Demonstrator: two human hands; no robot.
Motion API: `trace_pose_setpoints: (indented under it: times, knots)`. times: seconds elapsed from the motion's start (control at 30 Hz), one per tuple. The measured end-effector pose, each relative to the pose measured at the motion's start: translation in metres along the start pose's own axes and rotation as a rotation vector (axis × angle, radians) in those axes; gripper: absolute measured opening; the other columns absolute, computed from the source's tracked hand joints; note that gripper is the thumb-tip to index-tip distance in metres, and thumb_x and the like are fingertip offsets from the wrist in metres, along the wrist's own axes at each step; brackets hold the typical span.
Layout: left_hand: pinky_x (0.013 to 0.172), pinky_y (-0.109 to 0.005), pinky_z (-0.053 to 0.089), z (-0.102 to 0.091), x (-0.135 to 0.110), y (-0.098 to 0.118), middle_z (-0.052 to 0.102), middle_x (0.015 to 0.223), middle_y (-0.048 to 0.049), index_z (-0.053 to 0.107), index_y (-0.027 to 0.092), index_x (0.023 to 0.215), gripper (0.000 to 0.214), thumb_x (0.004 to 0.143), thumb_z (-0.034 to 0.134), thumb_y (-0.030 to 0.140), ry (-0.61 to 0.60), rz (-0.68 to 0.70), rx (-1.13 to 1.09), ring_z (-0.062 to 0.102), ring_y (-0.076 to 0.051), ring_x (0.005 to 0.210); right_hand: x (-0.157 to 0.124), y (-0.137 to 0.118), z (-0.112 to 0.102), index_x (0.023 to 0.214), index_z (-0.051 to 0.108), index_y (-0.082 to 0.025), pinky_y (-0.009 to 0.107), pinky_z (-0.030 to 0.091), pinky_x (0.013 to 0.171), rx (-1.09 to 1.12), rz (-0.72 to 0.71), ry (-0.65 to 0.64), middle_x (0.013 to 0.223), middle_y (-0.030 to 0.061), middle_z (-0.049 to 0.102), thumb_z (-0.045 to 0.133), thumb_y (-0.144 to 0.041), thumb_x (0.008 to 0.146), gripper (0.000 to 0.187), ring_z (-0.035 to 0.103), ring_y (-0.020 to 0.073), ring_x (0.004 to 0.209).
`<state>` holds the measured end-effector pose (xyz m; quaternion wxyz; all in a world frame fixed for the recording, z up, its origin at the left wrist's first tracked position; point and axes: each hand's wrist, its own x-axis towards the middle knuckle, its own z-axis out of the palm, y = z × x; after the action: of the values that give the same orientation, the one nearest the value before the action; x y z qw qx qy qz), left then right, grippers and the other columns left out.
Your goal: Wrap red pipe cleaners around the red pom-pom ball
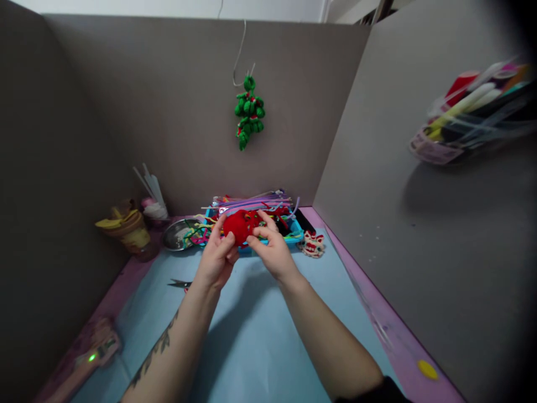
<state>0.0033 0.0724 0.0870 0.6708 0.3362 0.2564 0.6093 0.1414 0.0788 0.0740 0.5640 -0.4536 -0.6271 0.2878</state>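
Note:
A round, fuzzy red craft piece (238, 226) is held up in front of me between both hands. Its left part is a smooth red ball; loopier red bits, with some darker gaps, show at its right. My left hand (217, 254) grips the ball from the left and below, thumb in front. From the right, my right hand (274, 252) pinches the loopy side with thumb and fingers. Directly behind is a blue basket (297, 234) full of colourful pipe cleaners (264, 202). Scissors (180, 284) lie beside my left wrist, their handles partly hidden.
A metal bowl (170, 239) stands left of the basket, a red-and-white craft piece (313, 244) right of it. At lower left lies what looks like a glue gun (100, 347) with a green light. Grey panels enclose the table; a green ornament (249, 112) hangs at the back.

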Motion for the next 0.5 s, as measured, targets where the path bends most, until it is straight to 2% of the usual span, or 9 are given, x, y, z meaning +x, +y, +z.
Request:
trace_pose_setpoints:
  times: [0.1,0.17,0.2,0.27,0.33,0.4,0.43,0.5]
  knots:
    - [0.039,-0.013,0.027,-0.002,0.002,-0.001,0.052,0.069,0.0065,0.050,0.023,0.125,0.065,0.068,0.080,0.032,0.019,-0.063,0.115,0.037,0.000,0.040,0.000,0.001,-0.004,0.071,0.066,-0.020,0.053,0.019,0.115,-0.147,-0.110,0.110,0.152,0.0061,0.033,0.063,-0.028,0.079,0.011,0.020,0.0315,0.143]
    - [0.043,-0.015,0.034,-0.007,0.005,-0.004,0.056,0.077,0.0030,0.049,0.021,0.124,0.063,0.070,0.077,0.037,0.113,-0.058,0.270,0.048,-0.004,0.048,0.000,0.001,-0.008,0.074,0.069,-0.021,0.055,0.018,0.115,-0.273,-0.216,0.175,0.153,0.0035,0.031,0.063,-0.025,0.081,0.010,0.015,0.0320,0.144]
    - [0.047,-0.017,0.038,-0.010,0.006,-0.004,0.058,0.082,0.0007,0.048,0.020,0.125,0.063,0.071,0.075,0.038,0.171,-0.009,0.368,0.054,-0.007,0.055,0.001,0.002,-0.011,0.076,0.070,-0.022,0.056,0.018,0.115,-0.331,-0.267,0.195,0.153,0.0026,0.029,0.062,-0.024,0.082,0.010,0.013,0.0323,0.144]
    - [0.061,-0.022,0.047,-0.016,0.009,-0.003,0.060,0.095,-0.0031,0.049,0.021,0.124,0.058,0.074,0.072,0.035,0.271,0.287,0.586,0.060,-0.012,0.075,0.002,0.002,-0.016,0.079,0.071,-0.022,0.057,0.018,0.114,-0.426,-0.358,0.196,0.154,0.0010,0.026,0.061,-0.023,0.083,0.011,0.011,0.0329,0.144]
    - [0.081,-0.032,0.049,-0.021,0.009,0.002,0.061,0.111,-0.0071,0.051,0.023,0.124,0.049,0.078,0.068,0.032,0.144,0.525,0.887,0.060,-0.019,0.099,0.003,0.003,-0.021,0.081,0.071,-0.023,0.058,0.020,0.114,-0.488,-0.433,0.134,0.155,-0.0006,0.024,0.060,-0.021,0.084,0.011,0.010,0.0333,0.144]
    - [0.095,-0.041,0.044,-0.023,0.007,0.010,0.062,0.117,-0.0079,0.058,0.024,0.117,0.037,0.081,0.064,0.029,-0.040,0.666,1.188,0.056,-0.023,0.111,0.004,0.003,-0.027,0.081,0.071,-0.023,0.058,0.021,0.114,-0.519,-0.497,0.033,0.155,-0.0022,0.022,0.061,-0.021,0.084,0.011,0.009,0.0336,0.145]
    - [0.099,-0.043,0.041,-0.024,0.005,0.014,0.063,0.116,-0.0076,0.059,0.024,0.115,0.034,0.082,0.064,0.028,-0.130,0.700,1.292,0.055,-0.024,0.112,0.005,0.004,-0.030,0.081,0.071,-0.024,0.058,0.021,0.114,-0.528,-0.524,-0.018,0.156,-0.0031,0.020,0.061,-0.020,0.083,0.010,0.008,0.0337,0.145]
    - [0.099,-0.044,0.041,-0.025,0.003,0.019,0.063,0.117,-0.0091,0.053,0.024,0.126,0.044,0.083,0.062,0.025,-0.267,0.697,1.389,0.057,-0.024,0.112,0.006,0.003,-0.036,0.080,0.070,-0.024,0.060,0.021,0.113,-0.538,-0.568,-0.104,0.156,-0.0045,0.018,0.062,-0.019,0.083,0.010,0.005,0.0340,0.146]
